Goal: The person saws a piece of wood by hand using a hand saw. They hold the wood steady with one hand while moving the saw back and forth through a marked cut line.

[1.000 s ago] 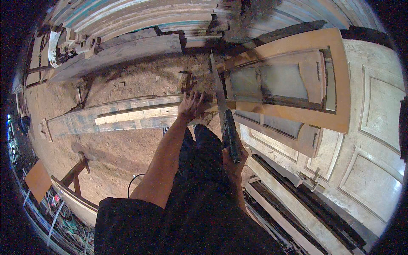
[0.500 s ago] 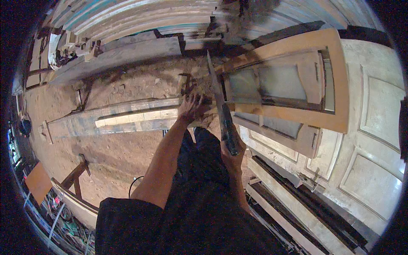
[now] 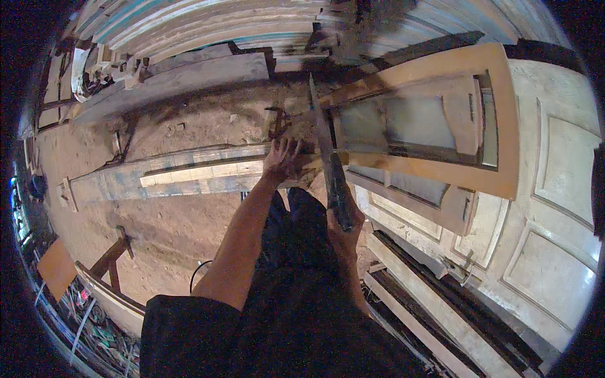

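Note:
My right hand (image 3: 346, 227) is wrapped round the dark handle of a handsaw (image 3: 329, 154), whose long blade points away from me and narrows to its tip. Beside the blade, my left hand (image 3: 283, 159) lies with fingers spread over the right end of a pale wood strip (image 3: 208, 173). That strip rests lengthwise on a weathered plank bench (image 3: 113, 184). The saw crosses just right of the left hand, near the bench's right end. Whether its teeth touch the wood cannot be made out.
Wooden door frames (image 3: 435, 165) with glass panes lean at the right, before white panelled doors (image 3: 554, 151). Long timbers (image 3: 435, 296) lie at the lower right. Stacked boards (image 3: 214, 25) line the back. A small wooden trestle (image 3: 113, 255) stands on the dirt floor (image 3: 170, 236) at left.
Very little differs. The saw and my right hand have shifted only slightly, and my left hand stays on the wood. The whole view has tilted a touch.

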Motion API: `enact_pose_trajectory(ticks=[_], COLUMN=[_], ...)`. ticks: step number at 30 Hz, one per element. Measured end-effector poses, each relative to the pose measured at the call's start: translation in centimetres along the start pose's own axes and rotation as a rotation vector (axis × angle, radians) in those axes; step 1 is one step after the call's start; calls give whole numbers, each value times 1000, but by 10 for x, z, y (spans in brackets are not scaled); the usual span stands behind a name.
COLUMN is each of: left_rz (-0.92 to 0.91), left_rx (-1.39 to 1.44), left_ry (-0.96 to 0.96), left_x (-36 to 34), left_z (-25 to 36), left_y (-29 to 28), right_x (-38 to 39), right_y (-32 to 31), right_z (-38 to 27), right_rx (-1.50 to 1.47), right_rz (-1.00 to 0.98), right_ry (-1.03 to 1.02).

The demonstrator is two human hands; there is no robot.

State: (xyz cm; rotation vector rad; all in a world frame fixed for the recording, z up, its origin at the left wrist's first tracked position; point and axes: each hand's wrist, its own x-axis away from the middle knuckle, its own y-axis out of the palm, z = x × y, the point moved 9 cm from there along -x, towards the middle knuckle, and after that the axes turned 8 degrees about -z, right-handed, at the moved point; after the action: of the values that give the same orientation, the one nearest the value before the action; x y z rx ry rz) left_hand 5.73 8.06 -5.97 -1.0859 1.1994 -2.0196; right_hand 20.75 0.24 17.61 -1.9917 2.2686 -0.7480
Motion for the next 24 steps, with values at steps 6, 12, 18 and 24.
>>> enact_pose_trajectory(ticks=[6, 12, 18, 24], left_rz=[-18, -1, -49, -96], left_rx=[-33, -8, -93, 46], left_ry=[10, 7, 7, -8], left_x=[1, -8, -1, -7], left_z=[-1, 3, 0, 2], left_y=[20, 12, 14, 6], right_x=[13, 20, 40, 7], right_y=[0, -3, -10, 6], right_z=[-2, 4, -19, 19], right_rx=[-104, -1, -4, -33], right_rz=[-13, -39, -37, -42], right_ry=[33, 52, 6, 20])
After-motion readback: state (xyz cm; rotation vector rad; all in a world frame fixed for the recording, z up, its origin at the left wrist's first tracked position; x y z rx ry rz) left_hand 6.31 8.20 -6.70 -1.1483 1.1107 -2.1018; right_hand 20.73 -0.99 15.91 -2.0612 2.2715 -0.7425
